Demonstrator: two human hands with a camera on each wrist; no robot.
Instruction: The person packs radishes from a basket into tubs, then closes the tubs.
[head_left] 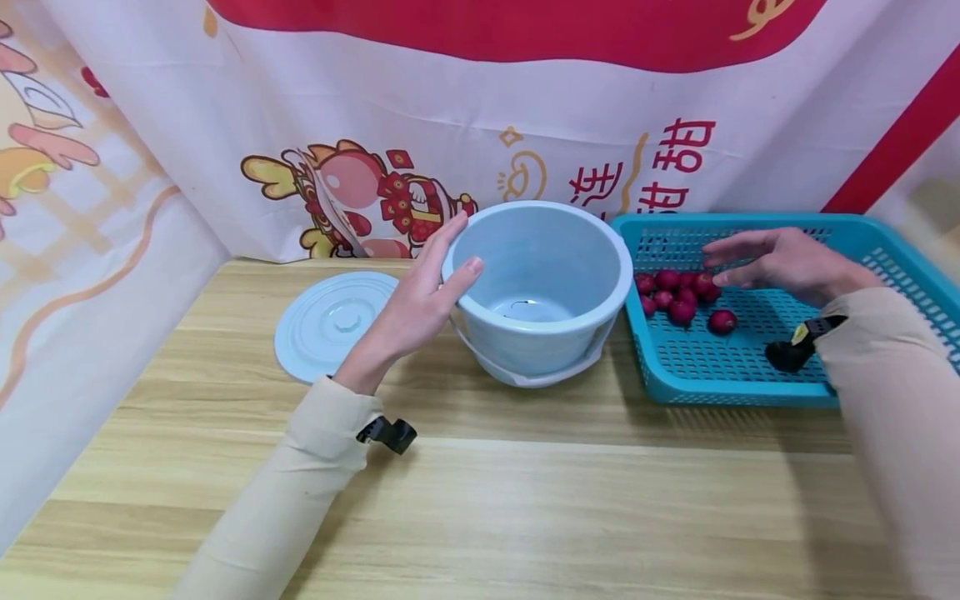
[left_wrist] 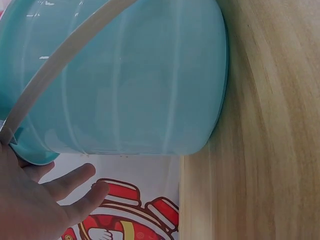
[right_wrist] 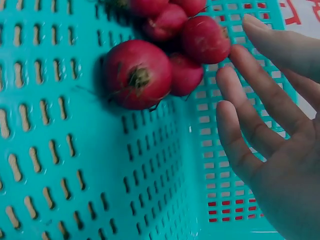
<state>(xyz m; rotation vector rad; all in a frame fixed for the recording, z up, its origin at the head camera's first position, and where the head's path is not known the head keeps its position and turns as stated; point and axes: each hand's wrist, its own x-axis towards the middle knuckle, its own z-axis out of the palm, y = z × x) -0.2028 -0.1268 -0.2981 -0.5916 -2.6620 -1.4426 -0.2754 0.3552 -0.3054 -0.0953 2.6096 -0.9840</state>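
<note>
My left hand (head_left: 420, 304) holds the rim of a light blue bucket (head_left: 536, 342), its thumb over the rim and its fingers along the outer side. In the left wrist view, several fingers (left_wrist: 72, 181) stretch out beside the wall. The bucket stands upright, its pale handle (left_wrist: 70, 45) hanging down in front. Over the teal basket (head_left: 742, 387) my right hand (head_left: 795, 265) has its fingers loosely bent, nothing between them. Its fingertips are right beside several red radishes (right_wrist: 205, 40) bunched at the basket's left side. One radish (head_left: 722, 322) lies a little apart.
Left of the bucket, a round light blue lid (head_left: 318, 333) lies flat on the wooden table (head_left: 487, 517). A printed cloth (head_left: 420, 108) hangs behind, close to the bucket and basket. The basket stands close against the bucket's right side.
</note>
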